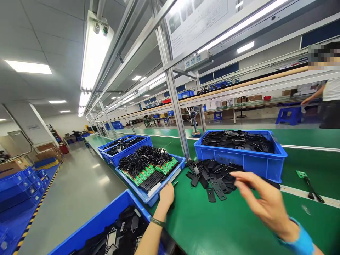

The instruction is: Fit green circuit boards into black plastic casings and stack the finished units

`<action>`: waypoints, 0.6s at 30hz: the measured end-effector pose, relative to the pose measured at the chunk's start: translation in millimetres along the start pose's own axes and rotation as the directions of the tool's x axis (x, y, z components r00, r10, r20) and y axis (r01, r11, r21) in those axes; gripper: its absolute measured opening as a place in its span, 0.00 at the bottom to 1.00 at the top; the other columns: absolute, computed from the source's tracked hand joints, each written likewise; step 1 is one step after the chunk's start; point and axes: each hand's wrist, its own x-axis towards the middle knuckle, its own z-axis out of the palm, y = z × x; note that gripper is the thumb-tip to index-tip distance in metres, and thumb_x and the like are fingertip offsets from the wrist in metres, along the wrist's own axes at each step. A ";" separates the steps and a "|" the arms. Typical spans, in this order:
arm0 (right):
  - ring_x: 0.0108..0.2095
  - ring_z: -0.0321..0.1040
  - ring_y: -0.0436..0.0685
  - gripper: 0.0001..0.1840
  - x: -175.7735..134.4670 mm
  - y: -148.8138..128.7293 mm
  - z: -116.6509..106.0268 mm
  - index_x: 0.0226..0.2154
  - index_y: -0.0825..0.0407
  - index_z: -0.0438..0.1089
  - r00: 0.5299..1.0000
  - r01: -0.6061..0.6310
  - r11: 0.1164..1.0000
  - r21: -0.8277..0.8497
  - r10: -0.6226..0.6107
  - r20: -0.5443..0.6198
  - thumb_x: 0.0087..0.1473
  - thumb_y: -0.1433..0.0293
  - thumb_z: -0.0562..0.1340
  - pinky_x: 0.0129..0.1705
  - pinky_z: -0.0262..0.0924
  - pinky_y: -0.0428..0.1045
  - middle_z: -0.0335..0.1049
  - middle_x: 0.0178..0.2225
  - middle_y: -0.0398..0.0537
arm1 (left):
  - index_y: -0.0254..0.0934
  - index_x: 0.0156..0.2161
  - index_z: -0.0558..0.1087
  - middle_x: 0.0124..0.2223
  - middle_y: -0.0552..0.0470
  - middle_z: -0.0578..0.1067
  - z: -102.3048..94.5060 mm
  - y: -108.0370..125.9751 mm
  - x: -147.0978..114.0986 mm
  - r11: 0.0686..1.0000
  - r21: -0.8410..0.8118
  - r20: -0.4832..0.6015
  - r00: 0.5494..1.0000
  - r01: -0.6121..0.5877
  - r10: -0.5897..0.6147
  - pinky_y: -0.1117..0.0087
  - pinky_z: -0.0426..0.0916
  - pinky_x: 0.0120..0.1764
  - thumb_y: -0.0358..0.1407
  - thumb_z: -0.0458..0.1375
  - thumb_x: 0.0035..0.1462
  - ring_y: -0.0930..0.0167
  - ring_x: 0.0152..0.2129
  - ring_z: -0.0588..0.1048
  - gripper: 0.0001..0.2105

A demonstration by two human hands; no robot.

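At the near right corner of the blue tray (181,165), my left hand (167,194) is closed, its fingers mostly turned away from view. A small greenish tip shows just past its fingers, and I cannot make out what it belongs to. Green circuit boards (147,174) with bundled black cables (145,157) fill that tray in rows. My right hand (261,200), slightly blurred, hovers over the green bench with thumb and fingers apart and nothing between them. Close to its fingertips spreads a loose pile of flat black plastic plates (219,186).
Behind the pile stands a blue bin (241,159) heaped with black parts. Another blue bin (92,226) of black parts is at the near left, and more bins (124,148) line the bench's left edge. One board with a cable (302,175) lies right. A metal post (175,106) rises mid-bench.
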 end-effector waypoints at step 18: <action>0.18 0.47 0.47 0.30 -61.3 56.6 7.9 0.35 0.51 0.65 0.536 -0.843 0.472 0.258 0.697 0.477 0.42 0.42 0.60 0.18 0.43 0.43 0.62 0.22 0.41 | 0.21 0.47 0.69 0.40 0.31 0.71 14.7 78.7 31.5 0.902 -0.293 -0.191 0.944 -0.315 0.268 0.48 0.65 0.41 0.23 0.53 0.51 0.48 0.41 0.71 0.17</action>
